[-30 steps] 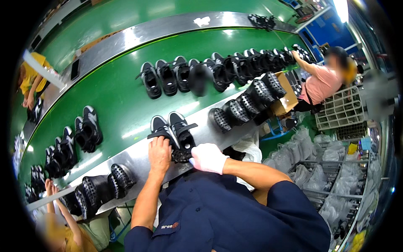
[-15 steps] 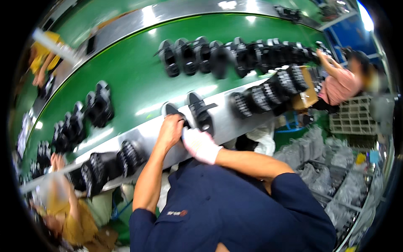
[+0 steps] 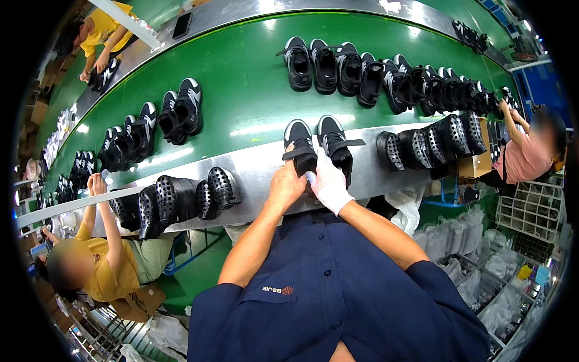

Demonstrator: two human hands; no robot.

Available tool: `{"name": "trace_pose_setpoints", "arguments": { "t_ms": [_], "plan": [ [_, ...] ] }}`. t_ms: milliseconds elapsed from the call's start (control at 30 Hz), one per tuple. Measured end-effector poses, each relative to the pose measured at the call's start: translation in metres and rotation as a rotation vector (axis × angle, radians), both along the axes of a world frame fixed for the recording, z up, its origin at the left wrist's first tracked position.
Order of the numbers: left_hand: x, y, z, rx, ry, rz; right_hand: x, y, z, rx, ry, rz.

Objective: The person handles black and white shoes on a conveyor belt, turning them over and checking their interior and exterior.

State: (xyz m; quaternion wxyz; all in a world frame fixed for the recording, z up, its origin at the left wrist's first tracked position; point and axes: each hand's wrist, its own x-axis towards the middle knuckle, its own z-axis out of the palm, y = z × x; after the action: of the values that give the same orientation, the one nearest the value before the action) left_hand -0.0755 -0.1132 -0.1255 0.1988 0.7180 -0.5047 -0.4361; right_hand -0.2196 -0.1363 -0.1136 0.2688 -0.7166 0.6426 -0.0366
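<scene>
Two black sneakers with grey-white toe trim stand side by side on the metal edge of the bench, toes pointing away from me. My bare left hand is closed on the collar of the left sneaker, thumb and fingers at its opening. My right hand, in a white glove, grips the same shoe near its heel. Its fingers reach up between the two shoes, and their tips are partly hidden. Beside the glove is the right sneaker, its dark strap sticking out to the right.
A green bench top carries sneaker rows at the far right and more sneakers at left. Black perforated shoe forms line the near edge on both sides. Co-workers sit left and right. Bagged goods fill a rack at lower right.
My view has swung, so the bench and shoes sit farther right in the picture. Both hands stay at the left sneaker; the gloved fingers now extend farther up along its side.
</scene>
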Motion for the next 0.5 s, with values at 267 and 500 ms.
{"name": "trace_pose_setpoints", "arguments": {
  "t_ms": [267, 500],
  "plan": [
    [-0.007, 0.009, -0.035, -0.156, -0.144, -0.046, 0.003, -0.017, -0.028, 0.083, 0.093, -0.013],
    [-0.010, 0.062, 0.007, -0.448, -0.234, -0.046, -0.069, -0.008, 0.038, -0.040, -0.176, -0.186]
  ]
}}
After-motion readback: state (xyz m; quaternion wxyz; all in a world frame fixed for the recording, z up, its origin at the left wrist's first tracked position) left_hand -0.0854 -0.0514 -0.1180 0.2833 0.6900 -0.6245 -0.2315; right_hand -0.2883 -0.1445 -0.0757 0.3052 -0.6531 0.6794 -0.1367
